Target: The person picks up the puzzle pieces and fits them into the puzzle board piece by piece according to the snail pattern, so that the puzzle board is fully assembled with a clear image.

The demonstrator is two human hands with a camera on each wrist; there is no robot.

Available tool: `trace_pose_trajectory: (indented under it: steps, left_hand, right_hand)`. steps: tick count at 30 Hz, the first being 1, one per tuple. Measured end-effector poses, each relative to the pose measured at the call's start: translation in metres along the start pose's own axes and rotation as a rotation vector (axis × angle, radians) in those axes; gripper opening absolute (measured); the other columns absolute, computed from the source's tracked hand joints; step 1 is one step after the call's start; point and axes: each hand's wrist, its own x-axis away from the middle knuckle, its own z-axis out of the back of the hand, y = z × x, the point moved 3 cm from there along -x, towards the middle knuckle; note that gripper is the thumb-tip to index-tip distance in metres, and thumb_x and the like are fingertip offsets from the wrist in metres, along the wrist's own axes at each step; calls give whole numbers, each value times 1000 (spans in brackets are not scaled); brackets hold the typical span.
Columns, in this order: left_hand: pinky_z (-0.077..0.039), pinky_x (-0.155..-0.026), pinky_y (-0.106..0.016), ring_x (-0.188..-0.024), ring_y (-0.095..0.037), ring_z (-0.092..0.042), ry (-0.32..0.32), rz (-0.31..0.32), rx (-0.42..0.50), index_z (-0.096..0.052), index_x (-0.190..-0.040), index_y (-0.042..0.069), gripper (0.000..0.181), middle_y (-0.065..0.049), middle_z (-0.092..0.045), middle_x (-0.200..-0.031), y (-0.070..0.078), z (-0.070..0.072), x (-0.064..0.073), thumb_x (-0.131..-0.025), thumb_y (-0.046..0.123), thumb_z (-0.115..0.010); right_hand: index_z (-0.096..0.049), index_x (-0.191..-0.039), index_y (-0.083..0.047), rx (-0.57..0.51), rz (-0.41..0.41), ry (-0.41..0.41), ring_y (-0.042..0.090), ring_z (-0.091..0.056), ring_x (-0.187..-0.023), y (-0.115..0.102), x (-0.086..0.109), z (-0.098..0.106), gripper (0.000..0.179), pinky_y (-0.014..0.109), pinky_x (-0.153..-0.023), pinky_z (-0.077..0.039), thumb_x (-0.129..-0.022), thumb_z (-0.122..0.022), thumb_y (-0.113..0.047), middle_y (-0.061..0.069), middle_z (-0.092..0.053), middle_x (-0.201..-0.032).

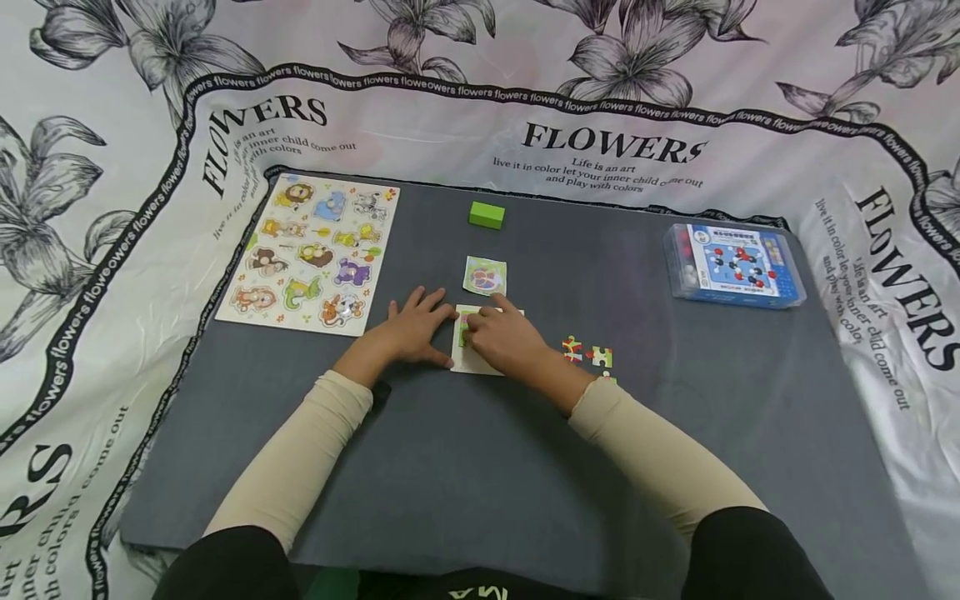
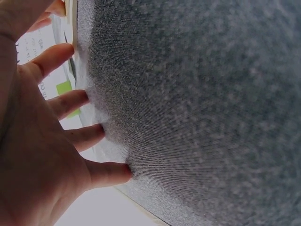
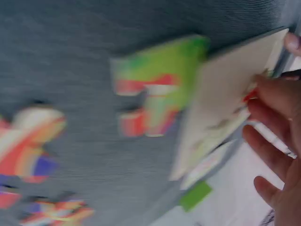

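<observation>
My left hand (image 1: 412, 329) lies with fingers spread at the left edge of a small pale puzzle board (image 1: 467, 363). In the left wrist view, the fingertips (image 2: 123, 172) rest on the grey tabletop. Over the board, my right hand (image 1: 512, 340) pinches a small puzzle piece (image 3: 252, 95); only a bit of red shows between the fingers. Some green pieces lie along the board's upper part, partly covered by that hand. Loose jigsaw pieces (image 1: 600, 357) in green, red and white lie to the right. Just beyond the board is a square picture card (image 1: 484, 276).
A large board of cartoon animals (image 1: 321, 257) lies at the left. Behind the card stands a green block (image 1: 487, 215). At the right back is a clear plastic box (image 1: 738, 265) with a blue molecule label. Flower-printed cloth (image 1: 420, 125) surrounds the grey tabletop (image 1: 450, 475).
</observation>
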Motion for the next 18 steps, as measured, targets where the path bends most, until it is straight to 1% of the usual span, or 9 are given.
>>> trace_pose_trajectory:
  steps: [2, 5, 8, 10, 12, 14, 15, 17, 18]
  left_hand:
    - [-13, -105, -76, -148, -43, -2, -5, -3, -5, -44, -143, 22, 79, -12, -11, -163, -1, 1, 0, -78, 50, -78]
    - [-13, -105, -75, -148, -42, -2, -12, -9, -5, -43, -143, 22, 79, -12, -10, -163, -1, 0, -2, -78, 51, -77]
    - [-14, -105, -75, -148, -42, -2, -6, -9, -8, -43, -143, 22, 78, -12, -11, -163, 1, 0, -2, -78, 50, -77]
    - [-14, -105, -75, -148, -42, -3, -2, -5, -10, -43, -143, 22, 78, -12, -11, -163, 1, 0, -2, -78, 50, -77]
    - [-14, -105, -75, -148, -43, -3, 2, -3, -11, -44, -143, 22, 78, -12, -12, -163, 1, 0, -2, -78, 50, -77]
    - [-15, -105, -75, -148, -43, -4, 4, -2, -11, -44, -143, 22, 78, -12, -12, -162, 2, 0, -1, -78, 50, -78]
    - [-15, -105, -75, -148, -43, -5, 8, -4, -12, -44, -142, 21, 78, -13, -13, -162, 2, 0, -1, -78, 49, -78]
    - [-15, -105, -75, -148, -43, -5, 9, -2, -11, -44, -142, 21, 78, -13, -13, -162, 2, 0, 0, -78, 49, -78]
    - [-15, -105, -75, -148, -43, -5, 8, -2, -15, -44, -142, 21, 78, -13, -13, -162, 3, 0, 0, -78, 49, -78]
  right_hand:
    - [-74, -110, -25, -57, -44, -30, 19, -63, -105, 4, 1, -2, 19, 48, -108, -34, -94, -64, -22, -4, -68, -109]
    - [-74, -110, -28, -103, -79, -35, 18, -63, -104, 6, 3, -2, 19, 48, -108, -34, -95, -62, -30, -5, -68, -108]
    - [-75, -107, -25, -77, -87, -22, 20, -63, -103, 3, 3, 0, 18, 50, -107, -34, -95, -62, -28, -3, -69, -106]
    - [-76, -105, -23, -64, -97, -20, 21, -63, -104, 1, 2, 1, 17, 51, -107, -34, -95, -62, -25, -1, -69, -106]
    - [-75, -109, -21, -98, -111, -58, 23, -62, -109, 0, 2, 2, 19, 53, -108, -33, -95, -62, -21, 0, -69, -108]
    - [-71, -118, -21, -178, -134, -124, 23, -60, -115, 3, 3, 5, 25, 55, -110, -30, -96, -60, -18, 1, -68, -114]
    - [-69, -123, -20, -244, -149, -144, 23, -59, -117, 5, 5, 7, 28, 56, -111, -28, -96, -60, -16, 2, -68, -116]
    - [-63, -130, -18, -384, -191, -176, 23, -58, -120, 13, 9, 11, 34, 58, -112, -25, -96, -60, -18, 2, -67, -121]
    - [-61, -133, -17, -439, -211, -174, 22, -58, -120, 17, 12, 13, 37, 58, -113, -24, -96, -61, -20, 3, -67, -122]
